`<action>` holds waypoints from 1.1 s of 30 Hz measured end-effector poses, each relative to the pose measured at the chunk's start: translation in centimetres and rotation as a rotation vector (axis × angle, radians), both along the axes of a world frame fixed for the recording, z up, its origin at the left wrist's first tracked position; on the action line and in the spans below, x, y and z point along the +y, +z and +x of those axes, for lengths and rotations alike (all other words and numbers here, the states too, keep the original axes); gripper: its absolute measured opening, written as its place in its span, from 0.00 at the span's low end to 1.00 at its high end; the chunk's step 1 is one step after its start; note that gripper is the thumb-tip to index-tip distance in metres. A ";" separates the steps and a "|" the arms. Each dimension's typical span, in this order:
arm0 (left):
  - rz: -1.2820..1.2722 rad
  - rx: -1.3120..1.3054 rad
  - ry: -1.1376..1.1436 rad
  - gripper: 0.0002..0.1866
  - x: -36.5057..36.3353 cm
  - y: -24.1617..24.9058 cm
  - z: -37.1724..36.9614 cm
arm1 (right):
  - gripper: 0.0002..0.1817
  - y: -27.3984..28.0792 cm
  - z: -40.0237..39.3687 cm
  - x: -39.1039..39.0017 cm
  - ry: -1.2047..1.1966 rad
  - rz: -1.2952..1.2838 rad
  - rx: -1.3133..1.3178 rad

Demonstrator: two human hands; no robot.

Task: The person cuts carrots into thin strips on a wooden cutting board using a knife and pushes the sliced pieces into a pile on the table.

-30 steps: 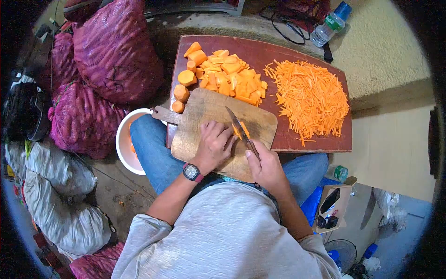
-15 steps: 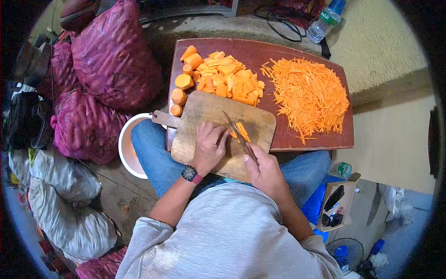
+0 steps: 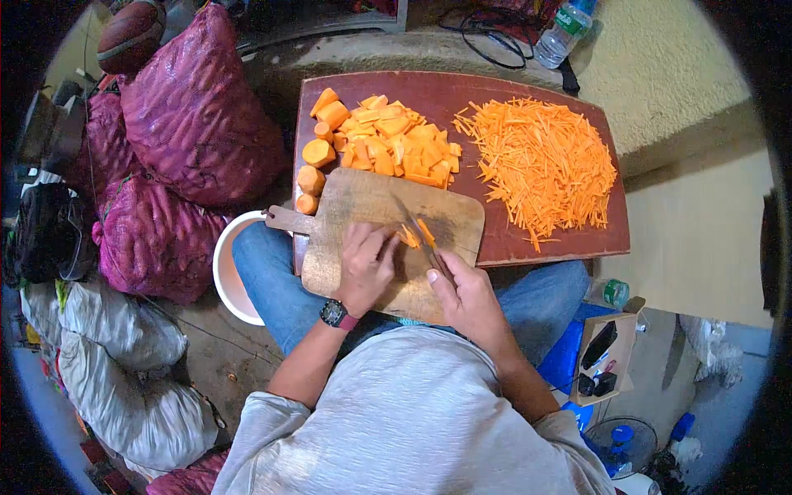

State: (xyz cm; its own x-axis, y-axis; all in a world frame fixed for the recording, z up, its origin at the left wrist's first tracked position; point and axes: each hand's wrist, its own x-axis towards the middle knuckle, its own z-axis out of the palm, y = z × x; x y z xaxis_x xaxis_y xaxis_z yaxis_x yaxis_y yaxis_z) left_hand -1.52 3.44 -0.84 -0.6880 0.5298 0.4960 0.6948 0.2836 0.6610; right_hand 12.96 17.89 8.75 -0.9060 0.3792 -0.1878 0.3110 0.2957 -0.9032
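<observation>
A wooden cutting board (image 3: pixel 355 198) with a handle lies over the near edge of the reddish-brown table, above my lap. In my right hand (image 3: pixel 472 304) is a knife (image 3: pixel 410 218), its blade angled away to the upper left across the board. My left hand (image 3: pixel 366 266) has its fingers bent and bunched, the tips at a small carrot piece (image 3: pixel 407 237) beside the blade; the fingertips partly hide what they press. On the blade's other side rest cut carrot sticks (image 3: pixel 426 231). Carrot slices (image 3: pixel 392 136) are piled just beyond the board.
Carrot chunks (image 3: pixel 318 153) line the left side of the table (image 3: pixel 466 198), and a heap of carrot sticks (image 3: pixel 544 165) covers its right. By my left knee stands a white tub (image 3: pixel 224 268). Purple mesh sacks (image 3: pixel 198 107) sit at left; a water bottle (image 3: pixel 563 37) is behind.
The view has shifted slightly. The blade has moved a little among the carrot pieces, and cut sticks now lie on its right side. Both hands keep nearly the same place.
</observation>
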 end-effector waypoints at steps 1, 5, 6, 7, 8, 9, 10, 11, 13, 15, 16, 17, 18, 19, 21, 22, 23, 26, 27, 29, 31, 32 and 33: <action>0.067 -0.069 0.041 0.05 -0.1 0.1 -0.1 | 0.17 0.0 0.2 -0.1 0.043 0.009 0.001; 0.186 -0.231 0.151 0.03 -0.2 0.3 -0.3 | 0.17 -0.9 0.7 -0.2 0.138 -0.024 -0.051; 0.188 -0.230 0.143 0.03 -0.1 0.4 -0.3 | 0.17 -0.2 0.8 0.2 0.130 -0.021 -0.048; 0.168 -0.223 0.129 0.03 -0.1 0.4 -0.3 | 0.17 0.9 0.9 0.9 0.110 -0.025 -0.116; 0.147 -0.216 0.115 0.03 -0.2 0.5 -0.3 | 0.17 1.6 1.0 1.7 0.089 -0.029 -0.184; 0.094 -0.165 0.093 0.01 -0.2 0.2 -0.4 | 0.17 1.2 1.3 3.1 0.083 -0.026 -0.181; 0.099 -0.164 0.085 0.01 -0.2 0.1 -0.5 | 0.17 0.2 1.9 5.1 0.053 0.042 -0.144; 0.048 -0.148 0.066 0.03 -0.1 0.0 -0.4 | 0.17 -0.9 2.5 7.1 0.024 0.111 -0.111; 0.001 -0.132 0.043 0.05 0.0 -0.3 -0.3 | 0.16 -1.5 3.0 10.7 -0.088 0.268 -0.018; -0.074 -0.087 0.016 0.05 0.0 -0.5 -0.5 | 0.16 -1.3 3.3 13.7 -0.168 0.355 -0.020; -0.073 -0.081 0.014 0.05 0.1 -0.5 -0.5 | 0.16 -1.3 3.4 14.6 -0.242 0.438 -0.023; -0.100 -0.061 0.021 0.05 0.1 -0.3 -0.4 | 0.16 -1.2 3.6 15.0 -0.244 0.438 -0.017; -0.129 -0.041 0.028 0.05 0.1 -0.2 -0.4 | 0.16 -0.6 3.7 15.0 -0.266 0.403 -0.013; -0.133 -0.034 0.027 0.05 0.1 0.0 -0.4 | 0.16 -0.3 3.9 15.0 -0.289 0.366 -0.009; -0.180 -0.030 0.029 0.06 0.3 0.3 -0.4 | 0.16 -1.3 4.2 14.4 -0.269 0.282 -0.033; -0.184 -0.023 0.022 0.06 0.3 0.3 -0.4 | 0.15 -2.0 4.4 13.9 -0.243 0.202 -0.062; -0.184 -0.017 0.020 0.07 0.3 0.2 -0.4 | 0.16 -2.6 4.3 13.1 -0.215 0.168 0.012; -0.189 0.009 0.017 0.08 0.4 0.2 -0.3 | 0.16 -3.9 4.1 11.8 -0.189 0.199 0.061; -0.187 0.023 0.021 0.09 0.4 0.2 -0.3 | 0.16 -2.1 3.7 11.2 -0.186 0.181 -0.019; -0.211 0.014 0.023 0.10 0.5 0.3 -0.4 | 0.16 -2.0 3.6 10.0 -0.181 0.221 0.080; -0.235 0.005 0.024 0.11 0.8 0.6 -0.6 | 0.15 -1.5 3.5 9.3 -0.106 0.228 0.188; -0.236 -0.003 -0.005 0.12 1.2 0.8 -0.9 | 0.15 -1.2 3.4 9.0 -0.109 0.225 0.193; -0.237 -0.011 -0.034 0.12 1.8 1.2 -1.3 | 0.15 -1.0 3.4 8.8 -0.018 0.221 0.073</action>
